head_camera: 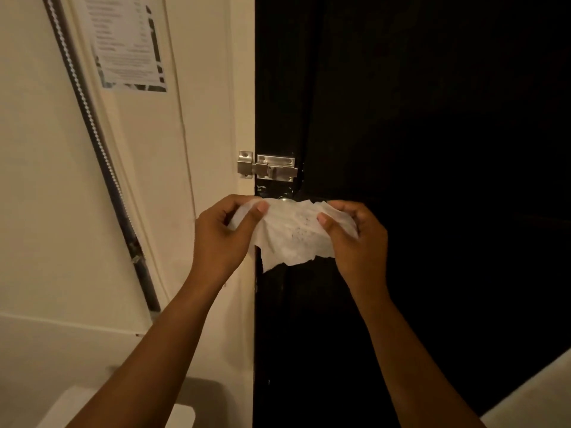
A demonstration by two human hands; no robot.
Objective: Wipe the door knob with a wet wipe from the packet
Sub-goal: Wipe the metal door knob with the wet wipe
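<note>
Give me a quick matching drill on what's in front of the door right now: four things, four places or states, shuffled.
Things:
1. wet wipe
2. slide bolt latch
3. printed notice
4. door

Places or states:
A. black, right of the cream frame
B. stretched between left hand and right hand, dark specks on it
C. stuck on the wall, upper left
D. metal, spanning frame and door edge above the hands

Pairs: 1-B, 2-D, 3-C, 4-A
</note>
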